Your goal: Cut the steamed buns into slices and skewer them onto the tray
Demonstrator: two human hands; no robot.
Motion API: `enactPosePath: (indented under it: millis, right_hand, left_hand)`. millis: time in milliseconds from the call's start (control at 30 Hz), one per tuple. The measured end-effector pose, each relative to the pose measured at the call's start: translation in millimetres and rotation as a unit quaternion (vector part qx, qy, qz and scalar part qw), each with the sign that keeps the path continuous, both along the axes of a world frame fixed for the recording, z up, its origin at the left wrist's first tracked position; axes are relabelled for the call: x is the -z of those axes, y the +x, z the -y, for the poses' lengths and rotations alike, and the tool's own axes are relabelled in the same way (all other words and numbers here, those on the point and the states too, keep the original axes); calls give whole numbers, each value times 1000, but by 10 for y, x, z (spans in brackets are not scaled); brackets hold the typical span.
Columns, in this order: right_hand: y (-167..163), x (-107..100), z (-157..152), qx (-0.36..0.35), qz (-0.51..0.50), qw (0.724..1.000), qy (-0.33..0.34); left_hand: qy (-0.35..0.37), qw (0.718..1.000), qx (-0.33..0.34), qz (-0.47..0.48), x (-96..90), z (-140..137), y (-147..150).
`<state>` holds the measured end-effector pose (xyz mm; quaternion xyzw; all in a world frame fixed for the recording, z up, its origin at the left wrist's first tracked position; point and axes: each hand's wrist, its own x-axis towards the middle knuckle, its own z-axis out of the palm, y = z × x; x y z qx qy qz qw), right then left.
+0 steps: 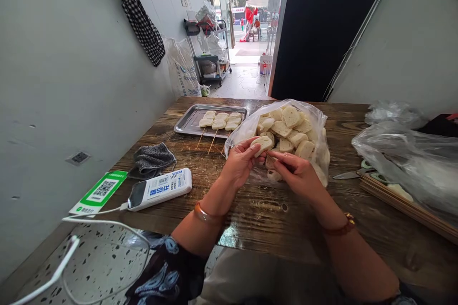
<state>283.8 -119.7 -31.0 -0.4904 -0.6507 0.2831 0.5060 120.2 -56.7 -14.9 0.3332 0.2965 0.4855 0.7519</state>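
Between the thumb and fingers of my left hand is a pale, oval food slice, held over the near edge of an open clear plastic bag. My right hand pinches a thin wooden skewer, its end at the slice's right side; whether it has entered the slice is hard to tell. Many similar white slices are heaped in the bag. Left of it, a metal tray bears several skewered slices, with sticks jutting over its near edge.
On the left lie a grey cloth, a white payment device with a cable, and a green QR card. To the right are scissors, a bundle of wooden skewers and plastic bags. A cart stands by the doorway.
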Motion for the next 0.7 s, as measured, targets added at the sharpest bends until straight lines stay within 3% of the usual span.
enactPosePath:
  millis: [400, 700]
  right_hand:
    - [-12, -40, 20, -5, -21, 1000, -14]
    - [-19, -3, -5, 10, -25, 1000, -9]
  left_hand:
    - [-24, 1000, 1, 10, -19, -4, -15]
    - [40, 999, -15, -11, 24, 24, 26]
